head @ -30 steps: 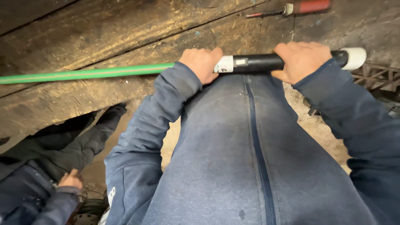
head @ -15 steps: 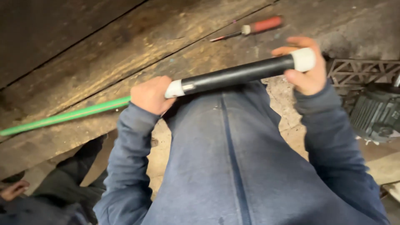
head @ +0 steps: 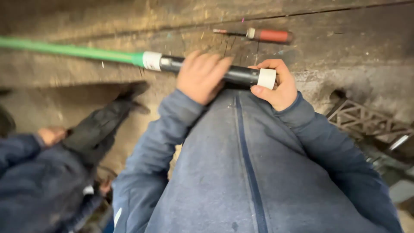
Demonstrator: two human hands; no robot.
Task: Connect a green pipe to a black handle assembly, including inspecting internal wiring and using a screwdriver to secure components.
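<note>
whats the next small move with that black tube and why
Probably steady the black tube and keep it level. The left hand wraps its middle, the right hand pinches the white end cap, and the long green rod sticks far out unsupported.

Worn, dusty wooden planks, rusty metal grating at right, dim light

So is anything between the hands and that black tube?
Nothing visible. The left hand wraps the black tube at mid-length, and the right hand grips its white end cap. The screwdriver lies apart, beyond them.
</note>
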